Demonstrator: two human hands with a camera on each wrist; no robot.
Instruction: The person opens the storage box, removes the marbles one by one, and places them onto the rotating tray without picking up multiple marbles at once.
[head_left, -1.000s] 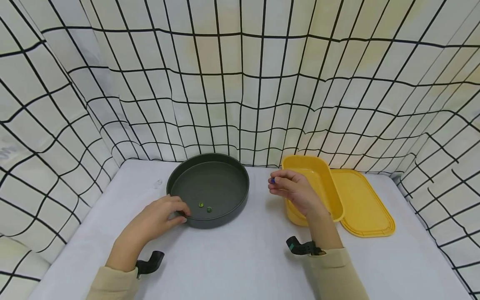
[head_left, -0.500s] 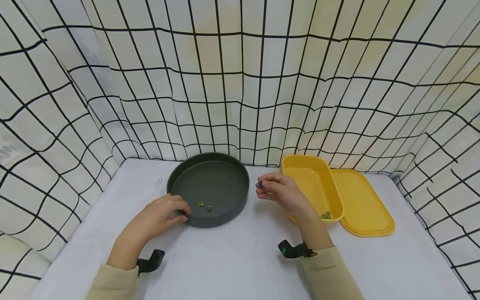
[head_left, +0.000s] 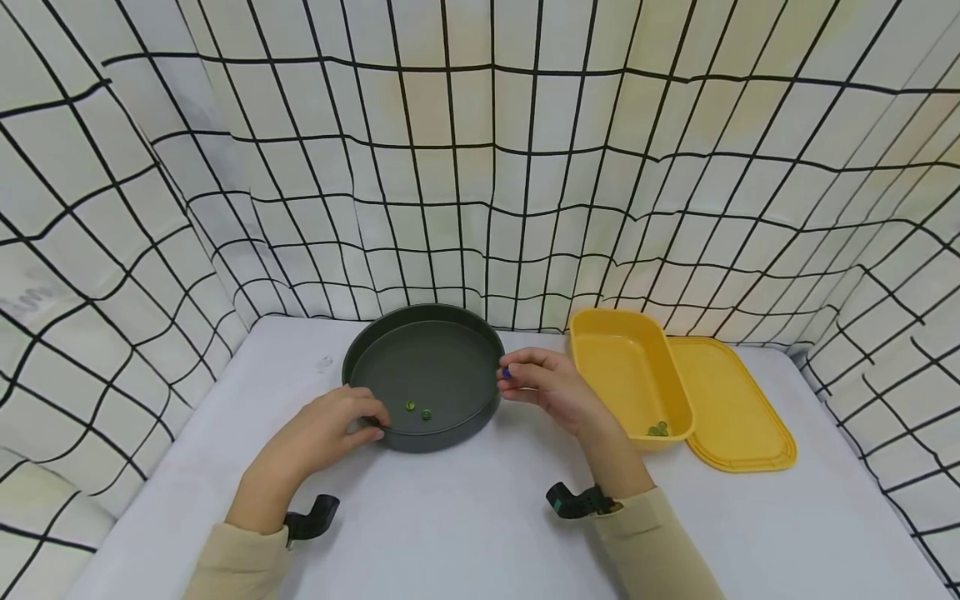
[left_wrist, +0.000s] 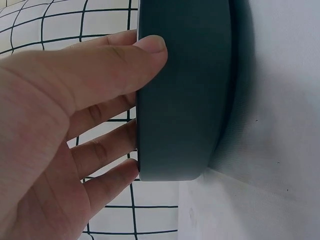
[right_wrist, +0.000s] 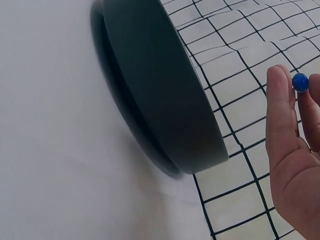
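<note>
A dark grey round baking pan (head_left: 420,367) sits on the table, left of centre in the head view. My left hand (head_left: 330,429) grips its near-left rim, the thumb (left_wrist: 150,50) on the outer wall and the fingers over the edge. Two small green marbles (head_left: 426,414) lie in the pan near its front. My right hand (head_left: 551,387) pinches a small round blue marble (right_wrist: 300,82) between its fingertips, right at the pan's right rim in the head view. In the right wrist view, the marble shows above the level of the pan wall.
Behind the right hand stands a yellow rectangular container (head_left: 622,358) with several green marbles (head_left: 658,428) in its near-right corner. Its flat yellow lid (head_left: 738,408) lies to the right. White cloth walls with black netting (head_left: 495,175) close off the back and sides.
My right hand has moved left from over the yellow container to the pan's right rim, carrying the blue marble. My left hand keeps its grip on the pan.
</note>
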